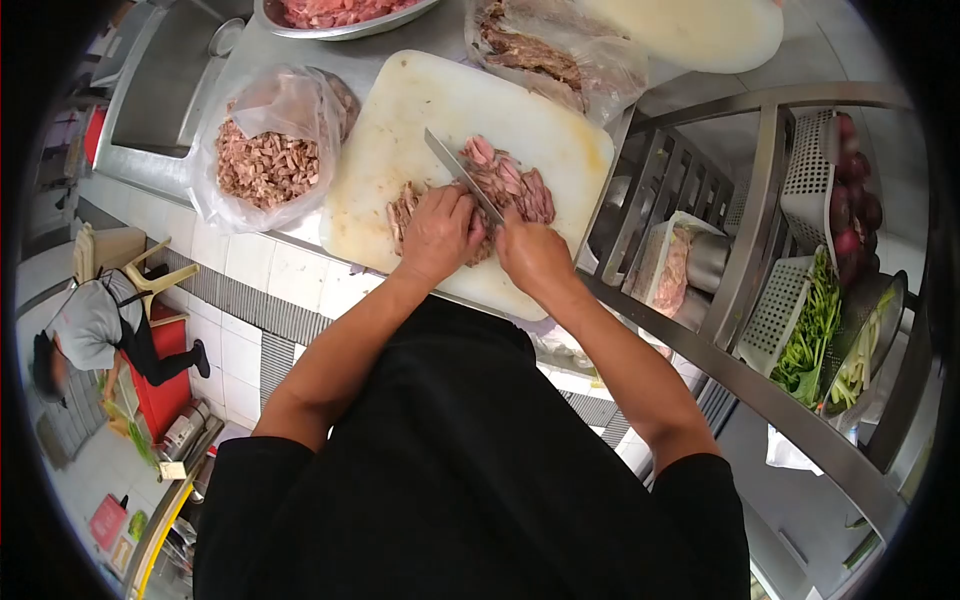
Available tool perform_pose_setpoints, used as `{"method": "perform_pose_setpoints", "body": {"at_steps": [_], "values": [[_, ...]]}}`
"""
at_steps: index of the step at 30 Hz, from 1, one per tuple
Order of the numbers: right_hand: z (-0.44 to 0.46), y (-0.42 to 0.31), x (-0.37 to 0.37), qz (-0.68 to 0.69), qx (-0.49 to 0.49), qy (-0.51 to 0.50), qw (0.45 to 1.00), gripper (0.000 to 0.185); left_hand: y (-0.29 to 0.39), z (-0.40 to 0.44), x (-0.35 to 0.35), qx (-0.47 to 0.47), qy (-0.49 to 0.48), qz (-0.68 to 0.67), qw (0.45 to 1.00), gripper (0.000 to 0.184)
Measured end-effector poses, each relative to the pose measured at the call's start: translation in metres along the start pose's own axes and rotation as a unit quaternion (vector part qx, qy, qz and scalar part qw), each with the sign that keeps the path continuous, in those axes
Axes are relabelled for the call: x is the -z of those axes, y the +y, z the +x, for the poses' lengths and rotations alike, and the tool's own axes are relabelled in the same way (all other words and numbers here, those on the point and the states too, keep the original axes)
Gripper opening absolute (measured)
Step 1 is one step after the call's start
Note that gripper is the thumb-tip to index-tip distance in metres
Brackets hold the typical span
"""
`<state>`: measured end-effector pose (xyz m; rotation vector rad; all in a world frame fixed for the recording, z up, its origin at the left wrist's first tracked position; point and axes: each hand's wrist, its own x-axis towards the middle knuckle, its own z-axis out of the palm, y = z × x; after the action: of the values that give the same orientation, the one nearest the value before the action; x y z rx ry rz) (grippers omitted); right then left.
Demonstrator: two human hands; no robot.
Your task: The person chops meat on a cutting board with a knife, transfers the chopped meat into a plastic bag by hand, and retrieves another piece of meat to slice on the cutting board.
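My right hand (pixel 533 255) is wrapped round the handle of a knife (pixel 458 172), whose blade points away and to the left over the white cutting board (pixel 400 110). Beside the blade, my left hand (pixel 438 232) presses down with curled fingers on a piece of meat (pixel 402 212), partly hidden under it. Several cut meat slices (pixel 510 182) lie in a pile to the right of the blade. A clear plastic bag (pixel 215 185) full of chopped meat pieces stands left of the board.
A metal bowl of raw meat (pixel 345 22) and a bag with larger meat pieces (pixel 530 55) are at the back. Right stands a metal rack (pixel 765 170) with baskets of vegetables; left is a sink (pixel 160 95). Another person (pixel 95 325) bends over a red container.
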<state>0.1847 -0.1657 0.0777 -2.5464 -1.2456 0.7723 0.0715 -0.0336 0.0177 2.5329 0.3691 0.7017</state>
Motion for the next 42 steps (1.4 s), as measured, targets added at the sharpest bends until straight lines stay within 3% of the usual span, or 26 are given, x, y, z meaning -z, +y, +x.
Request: {"method": "perform_pose_setpoints", "body": {"at_steps": [7, 9, 15, 21, 28, 30, 34, 36, 42], "values": [[0.033, -0.004, -0.001, 0.024, 0.123, 0.149, 0.981, 0.026, 0.000, 0.000, 0.011, 0.000, 0.006, -0.023, 1.000, 0.029], [0.002, -0.007, 0.024, 0.051, 0.050, 0.091, 0.993, 0.025, -0.003, -0.004, 0.026, 0.007, 0.015, -0.047, 0.999, 0.030], [-0.070, 0.007, 0.053, -0.034, 0.032, -0.012, 0.999, 0.024, 0.002, -0.013, 0.027, 0.015, 0.014, -0.008, 1.000, 0.025], [-0.066, 0.004, 0.037, -0.065, 0.000, -0.069, 0.995, 0.020, -0.003, -0.008, 0.005, 0.000, 0.018, 0.005, 1.000, 0.025], [0.003, -0.010, 0.002, -0.039, 0.012, -0.013, 0.999, 0.023, 0.001, -0.008, 0.000, 0.008, 0.027, 0.008, 1.000, 0.024], [0.019, -0.011, -0.002, -0.002, 0.085, 0.047, 0.995, 0.024, -0.002, -0.007, 0.000, 0.011, 0.031, 0.008, 0.999, 0.026], [0.017, -0.006, 0.011, -0.018, 0.136, 0.102, 0.985, 0.025, -0.003, -0.008, 0.018, 0.008, -0.008, -0.019, 1.000, 0.027], [-0.014, -0.009, 0.032, -0.008, 0.042, 0.031, 0.999, 0.024, 0.002, -0.010, 0.030, 0.021, 0.033, 0.003, 0.999, 0.025], [-0.081, -0.005, 0.055, -0.055, -0.013, -0.068, 0.996, 0.023, 0.003, -0.014, 0.018, 0.017, 0.008, 0.045, 0.999, 0.023]]}}
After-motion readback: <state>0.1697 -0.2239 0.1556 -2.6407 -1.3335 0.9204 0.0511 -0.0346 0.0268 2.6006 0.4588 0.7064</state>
